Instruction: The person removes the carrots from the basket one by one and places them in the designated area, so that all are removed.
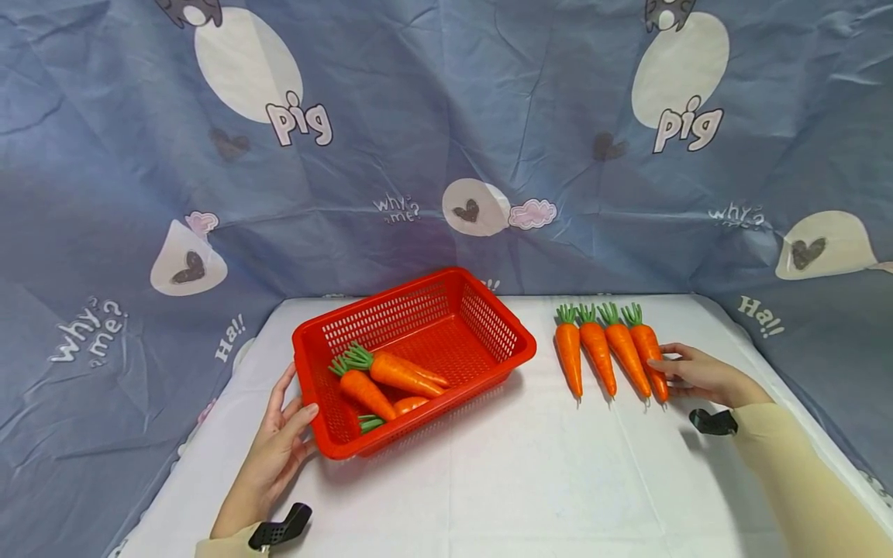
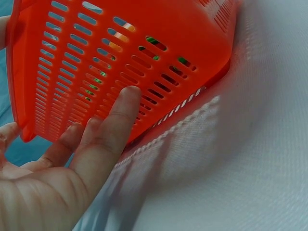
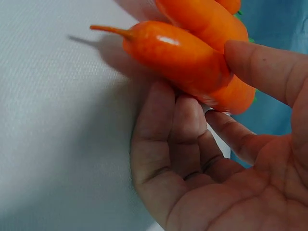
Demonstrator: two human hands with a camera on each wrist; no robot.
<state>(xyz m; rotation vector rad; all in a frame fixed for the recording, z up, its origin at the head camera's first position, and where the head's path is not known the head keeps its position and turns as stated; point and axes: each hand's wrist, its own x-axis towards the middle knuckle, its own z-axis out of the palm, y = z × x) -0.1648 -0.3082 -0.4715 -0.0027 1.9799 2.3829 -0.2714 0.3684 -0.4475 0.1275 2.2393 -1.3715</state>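
A red plastic basket (image 1: 481, 372) with slotted walls stands left of centre on the table, a few carrots (image 1: 401, 373) with green tops lying inside at its left end. My left hand (image 1: 275, 449) holds its left end, the thumb at the rim and fingers against the outer wall (image 2: 110, 62). On the right, several carrots (image 1: 598, 349) lie side by side, tops away from me. My right hand (image 1: 705, 377) pinches the rightmost carrot (image 1: 645, 349). In the right wrist view its thumb presses on that carrot (image 3: 178, 55) from above, with the other fingers along its lower side.
A white cloth (image 1: 530, 480) covers the table. Behind and to both sides hangs a blue printed curtain (image 1: 391, 139). Each wrist carries a small black device, one on the left (image 1: 282, 527) and one on the right (image 1: 713, 421).
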